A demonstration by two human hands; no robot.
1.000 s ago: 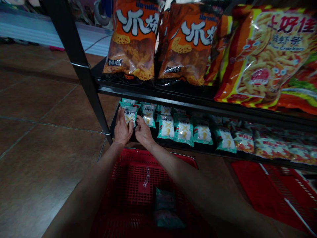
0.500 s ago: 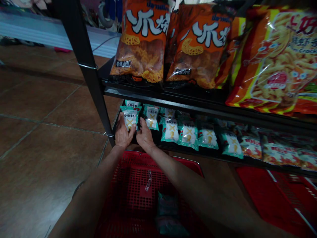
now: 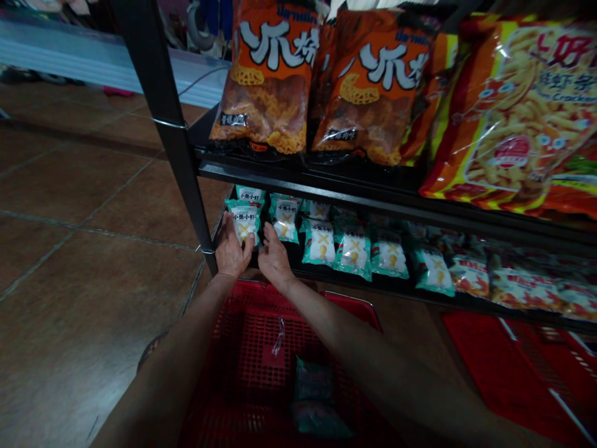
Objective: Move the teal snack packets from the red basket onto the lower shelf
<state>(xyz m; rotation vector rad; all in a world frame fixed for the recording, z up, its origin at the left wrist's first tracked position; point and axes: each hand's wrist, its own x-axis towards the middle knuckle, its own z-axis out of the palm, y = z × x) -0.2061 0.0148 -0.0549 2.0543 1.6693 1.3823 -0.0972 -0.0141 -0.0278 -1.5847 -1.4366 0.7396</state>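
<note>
On the left end of the lower shelf stands a small green-and-white snack bag. My left hand lies against its lower left part, thumb at its bottom edge and fingers spread along its side. My right hand is just right of that bag, fingers apart and holding nothing, below a second green-and-white bag. More such bags stand in a row to the right. Below my arms is a red basket with green packets inside.
Large orange bags and a red-and-yellow bag stand on the upper shelf. A black shelf post rises left of my hands. Another red basket is on the floor at right.
My right hand's fingers have opened out a little. My left hand stays at the same bag, and the view has shifted slightly.
</note>
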